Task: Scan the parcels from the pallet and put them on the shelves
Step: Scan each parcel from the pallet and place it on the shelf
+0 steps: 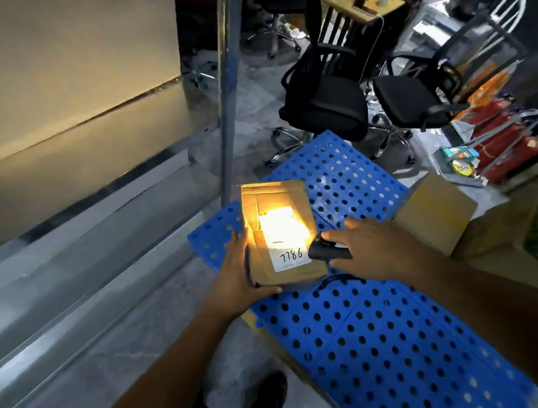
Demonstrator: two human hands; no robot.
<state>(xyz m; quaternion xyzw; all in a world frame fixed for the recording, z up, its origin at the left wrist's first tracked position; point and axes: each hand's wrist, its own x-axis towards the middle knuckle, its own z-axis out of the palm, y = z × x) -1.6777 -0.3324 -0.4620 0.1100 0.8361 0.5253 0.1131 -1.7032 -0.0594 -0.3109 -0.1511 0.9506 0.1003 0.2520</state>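
Parcel (283, 232) label (287, 239) glare-washed, scanner (327, 251) half hidden

Parcel (280, 232) is matt brown cardboard with a white paper label, the pallet (373, 325) is glossy blue perforated plastic, shelves (64, 225) look like shiny smooth metal, scanner (327, 251) matt black plastic.

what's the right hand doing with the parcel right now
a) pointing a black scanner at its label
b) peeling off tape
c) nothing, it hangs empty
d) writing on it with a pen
a: the right hand holds a black scanner whose bright light falls on the white label of the parcel, which the left hand grips by its edge.
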